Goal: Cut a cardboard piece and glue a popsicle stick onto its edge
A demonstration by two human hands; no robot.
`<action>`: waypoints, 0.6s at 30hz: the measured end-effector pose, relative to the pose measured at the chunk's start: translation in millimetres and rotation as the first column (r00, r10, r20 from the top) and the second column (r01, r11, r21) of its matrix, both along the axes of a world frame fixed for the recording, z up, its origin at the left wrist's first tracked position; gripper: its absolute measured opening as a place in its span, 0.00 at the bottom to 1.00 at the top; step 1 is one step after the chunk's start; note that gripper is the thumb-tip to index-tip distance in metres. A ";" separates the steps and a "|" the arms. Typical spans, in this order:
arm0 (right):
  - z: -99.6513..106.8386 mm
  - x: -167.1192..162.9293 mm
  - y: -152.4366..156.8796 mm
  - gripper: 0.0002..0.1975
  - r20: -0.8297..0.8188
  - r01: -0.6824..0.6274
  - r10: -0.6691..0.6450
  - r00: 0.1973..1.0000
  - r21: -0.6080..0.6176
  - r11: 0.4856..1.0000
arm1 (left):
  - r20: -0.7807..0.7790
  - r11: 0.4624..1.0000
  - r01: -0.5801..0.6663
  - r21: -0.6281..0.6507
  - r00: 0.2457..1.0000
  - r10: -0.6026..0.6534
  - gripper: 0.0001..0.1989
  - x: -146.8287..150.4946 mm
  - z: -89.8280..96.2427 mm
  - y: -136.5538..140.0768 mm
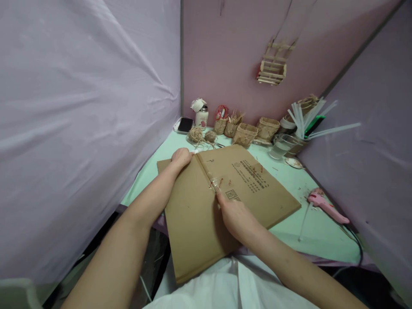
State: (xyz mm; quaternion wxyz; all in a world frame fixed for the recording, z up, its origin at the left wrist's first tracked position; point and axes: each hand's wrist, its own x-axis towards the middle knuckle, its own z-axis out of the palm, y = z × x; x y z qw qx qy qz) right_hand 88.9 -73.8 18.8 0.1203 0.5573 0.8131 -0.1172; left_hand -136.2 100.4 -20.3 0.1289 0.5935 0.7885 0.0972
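I cannot tell what my curled left hand [182,158] and right hand [236,216] grasp; cardboard [193,214] overhanging the table [328,240] on near side could tip.

Cardboard [198,201]: printed lines [252,177] toward right edge, boxed sign [231,195] nearer middle; too small to read.

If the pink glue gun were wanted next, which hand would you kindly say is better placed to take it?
Probably the right hand: the pink glue gun lies on that side of the table, while the left hand is farther away, at the far edge of the cardboard.
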 end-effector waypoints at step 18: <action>1.3 56.3 -56.5 0.41 0.075 0.019 -0.005 0.997 -0.181 0.983 | -0.066 1.000 0.002 0.022 0.998 0.000 0.25 1.5 -1.8 4.4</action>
